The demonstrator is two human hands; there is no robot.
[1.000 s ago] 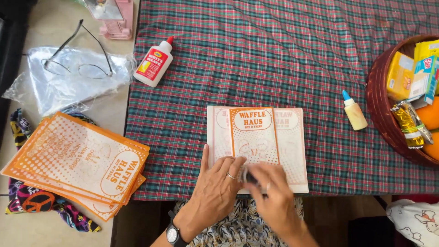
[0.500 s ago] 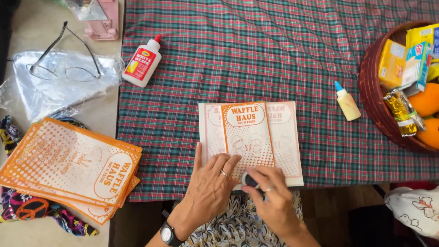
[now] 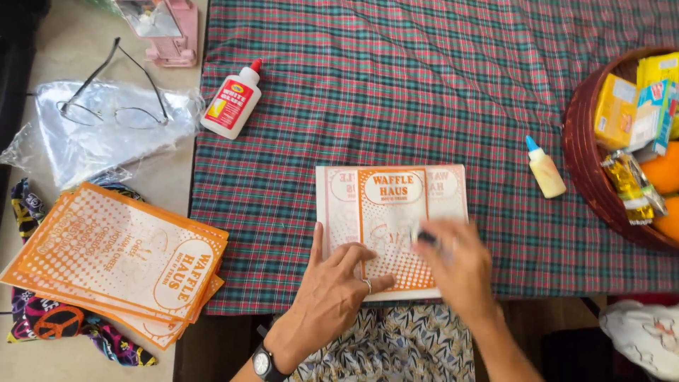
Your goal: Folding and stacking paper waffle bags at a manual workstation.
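A folded orange-and-white paper bag (image 3: 385,205) lies flat on the plaid cloth (image 3: 396,92) at the table's near edge. My left hand (image 3: 332,290), with a ring and a wristwatch, presses flat on the bag's lower left part. My right hand (image 3: 456,265) is motion-blurred over the bag's lower right part, with a small dark object at its fingertips that I cannot identify.
A stack of flat orange paper bags (image 3: 120,262) lies at the left, with eyeglasses (image 3: 113,106) on clear plastic behind it. A white glue bottle (image 3: 232,101) and a small yellow glue bottle (image 3: 545,170) lie on the cloth. A dark basket (image 3: 587,163) of snack packets stands at the right.
My right hand has slid up from the bag's bottom edge onto its lower right face. My left hand stays pressed on the bag.
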